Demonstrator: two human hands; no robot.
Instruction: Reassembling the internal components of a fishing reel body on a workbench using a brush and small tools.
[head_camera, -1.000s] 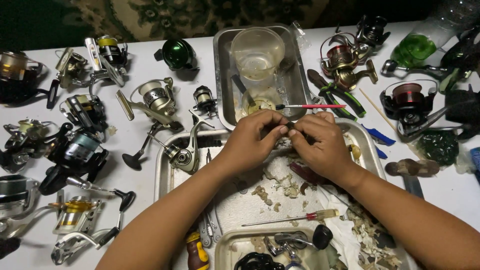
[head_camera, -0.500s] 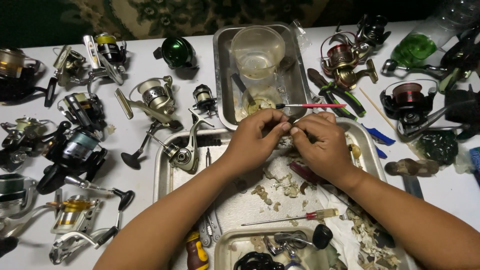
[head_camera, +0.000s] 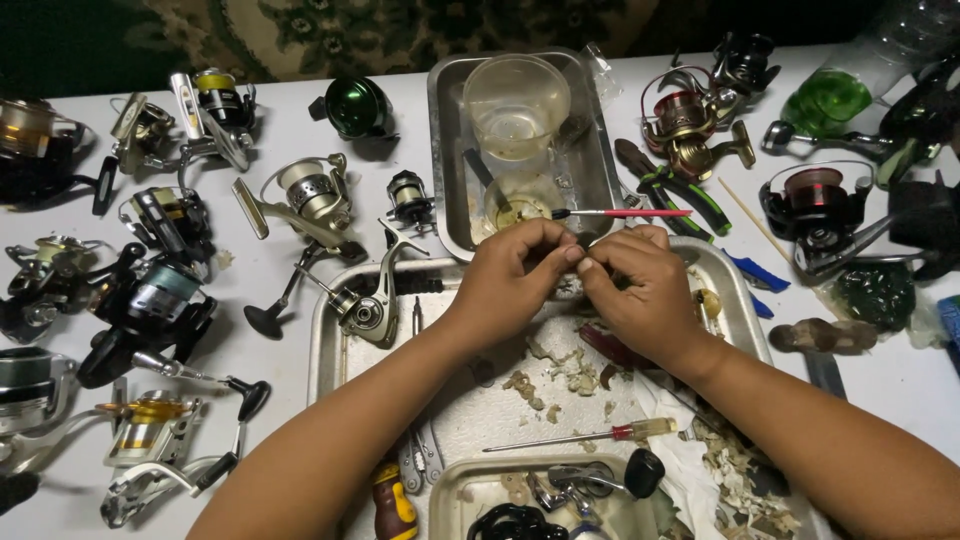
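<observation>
Both hands pinch a small part (mostly hidden).

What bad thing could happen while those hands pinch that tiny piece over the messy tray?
The small part pinched between the left hand and right hand might slip and get lost among the scraps littering the metal tray. A forearm could also nudge the screwdriver lying just below the hands.

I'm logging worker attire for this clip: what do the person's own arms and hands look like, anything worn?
Both forearms are bare, with no sleeves in view. The left hand and right hand have no gloves, and no rings, watch or bracelets show.
</observation>
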